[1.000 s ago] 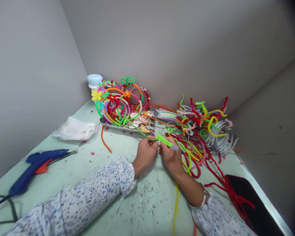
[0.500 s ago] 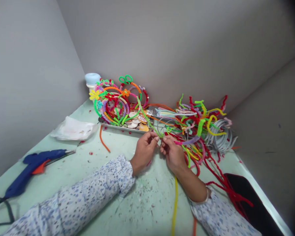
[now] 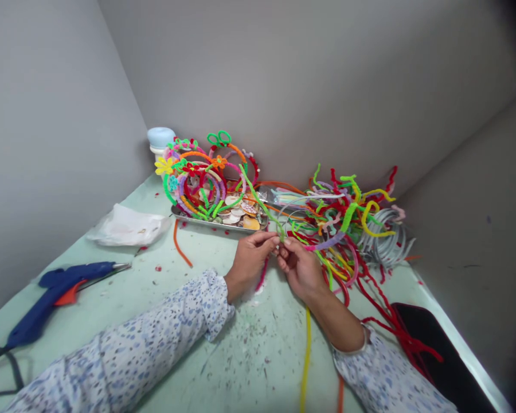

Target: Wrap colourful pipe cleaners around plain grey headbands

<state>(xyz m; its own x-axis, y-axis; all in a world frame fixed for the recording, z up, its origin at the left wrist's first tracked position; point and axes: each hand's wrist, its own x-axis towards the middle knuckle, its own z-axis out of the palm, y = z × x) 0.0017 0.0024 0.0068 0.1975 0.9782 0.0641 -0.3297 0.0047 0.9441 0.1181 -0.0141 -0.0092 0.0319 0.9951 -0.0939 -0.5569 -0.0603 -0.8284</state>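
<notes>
In the head view my left hand (image 3: 253, 259) pinches a light green pipe cleaner (image 3: 270, 213) between thumb and fingertips. My right hand (image 3: 303, 269) pinches at the same spot, its fingertips almost touching the left ones. From there the green stem rises to the upper left, its loose end in front of the finished headbands. A pipe-cleaner-wrapped band in purple (image 3: 332, 241), pink and green runs from behind my right fingers to the upper right. Fingers hide the exact joint. Below my left hand a dark pink strand (image 3: 262, 275) partly shows.
A metal tray (image 3: 215, 225) holds shell-like pieces and decorated headbands (image 3: 202, 186). Heaped pipe cleaners (image 3: 339, 215) and bare grey headbands (image 3: 384, 241) lie right. A blue glue gun (image 3: 55, 295) and white plastic bag (image 3: 129, 225) lie left. A dark phone-like slab (image 3: 442, 355) lies front right.
At my fingertips the green pipe cleaner now bends more upright. My left hand has shifted slightly, and more of the dark pink strand shows beneath it. My right hand stays nearly in place.
</notes>
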